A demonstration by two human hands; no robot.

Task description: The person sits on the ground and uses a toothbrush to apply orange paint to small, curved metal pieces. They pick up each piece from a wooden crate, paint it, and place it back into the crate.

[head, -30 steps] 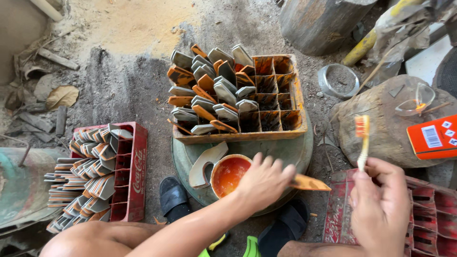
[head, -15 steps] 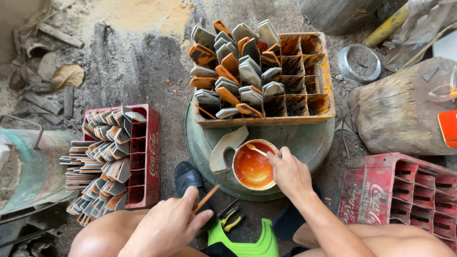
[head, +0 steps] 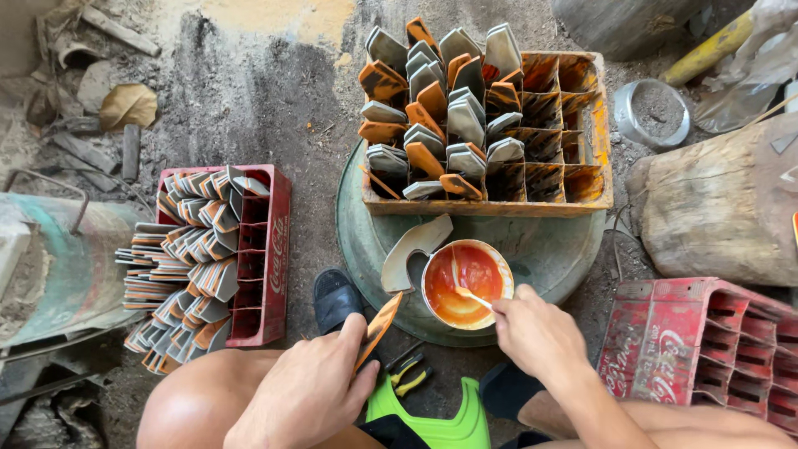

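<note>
A big round green metal stand holds a wooden box with many little slots, partly filled with curved grey and orange pieces. In front sits a small bowl of orange paint. The right hand grips a thin brush dipped in it. The left hand is closed on one flat orange-painted piece.

A thin brush is dipped by the right hand into a small round bowl of orange paint on a round green metal worktop, while a flat orange-edged piece is held in the left hand. Grey and orange pieces are stacked upright in a paint-stained wooden divided crate and a red plastic crate.
</note>
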